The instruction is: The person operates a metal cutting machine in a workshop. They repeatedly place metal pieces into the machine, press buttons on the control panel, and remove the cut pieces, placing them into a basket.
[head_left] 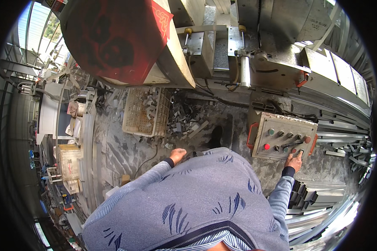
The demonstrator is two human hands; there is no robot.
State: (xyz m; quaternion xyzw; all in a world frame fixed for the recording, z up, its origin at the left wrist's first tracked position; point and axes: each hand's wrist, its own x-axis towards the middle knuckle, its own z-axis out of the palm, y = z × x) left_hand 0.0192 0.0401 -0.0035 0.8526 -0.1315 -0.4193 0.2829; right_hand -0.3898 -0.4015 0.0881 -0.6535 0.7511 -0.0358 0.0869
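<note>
On the right, my right hand [294, 161] reaches the lower edge of a metal control box [276, 144]. Its outstretched index finger touches a dark button or knob in the lower right corner of the panel, and the thumb stands apart from it. The panel carries a lit red button [267, 147], a green button [271, 131], several black knobs and a few more red buttons. My left hand [178, 155] hangs in front of my body with curled fingers, and nothing shows in it. The quilted grey garment covers the lower middle.
A large machine [247, 46] with metal clamps and cylinders stands ahead. Its round guard bears a red cloth [113, 42]. Below is a plastic crate [132, 113] of metal offcuts, with more scraps [186, 121] on the floor. Metal profiles [339, 129] lie at the right; a fan [73, 83] stands left.
</note>
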